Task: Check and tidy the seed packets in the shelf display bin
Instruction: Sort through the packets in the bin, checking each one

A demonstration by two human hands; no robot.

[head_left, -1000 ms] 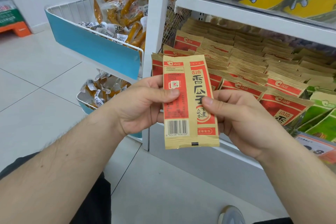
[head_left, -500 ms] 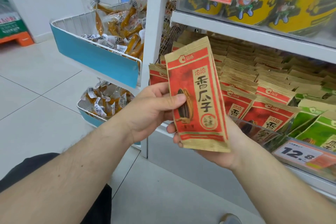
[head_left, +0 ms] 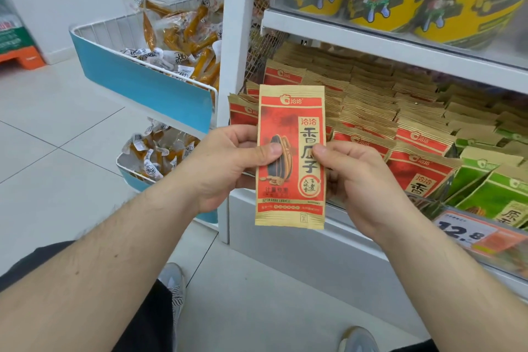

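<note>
One packet [head_left: 291, 157] upright before the bin [head_left: 371, 111], front facing. Two hands: left grip [head_left: 228, 164] and right grip [head_left: 354, 177] each pinch its edges. Two price tags visible.

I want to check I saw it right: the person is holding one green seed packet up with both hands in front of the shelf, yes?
Not quite. The seed packet held up by the left hand and right hand is red, not green, as the head view shows. The green packets sit in the shelf bin to the right.
</note>
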